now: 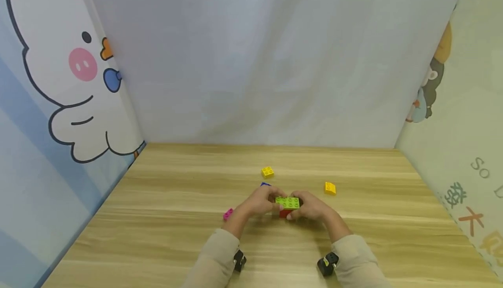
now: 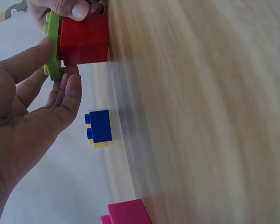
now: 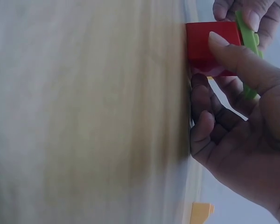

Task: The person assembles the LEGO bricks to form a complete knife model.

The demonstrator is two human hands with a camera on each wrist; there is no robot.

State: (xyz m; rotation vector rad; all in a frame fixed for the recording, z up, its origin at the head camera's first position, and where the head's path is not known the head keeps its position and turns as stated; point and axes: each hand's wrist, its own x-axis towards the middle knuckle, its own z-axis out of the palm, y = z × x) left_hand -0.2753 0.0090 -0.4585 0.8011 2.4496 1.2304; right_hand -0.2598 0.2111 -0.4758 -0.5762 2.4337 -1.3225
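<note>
A flat lime-green toy brick (image 1: 287, 202) lies over a red toy brick (image 1: 284, 213) near the middle of the table. In the right wrist view the green brick (image 3: 248, 35) sits a little tilted against the red one (image 3: 210, 44), with a narrow gap at one part. My left hand (image 1: 260, 201) pinches the green brick's left end between thumb and fingers. With thumb and fingers, my right hand (image 1: 312, 206) grips the red brick from the right. The red brick's underside rests on or very near the wood; which, I cannot tell.
Beyond my left hand is a blue brick (image 2: 101, 126), partly hidden in the head view. A yellow brick (image 1: 267, 172) lies farther back, a yellow-orange one (image 1: 330, 188) to the right, and a pink one (image 1: 228, 214) by my left wrist. Cloth walls border the wooden table (image 1: 177, 244).
</note>
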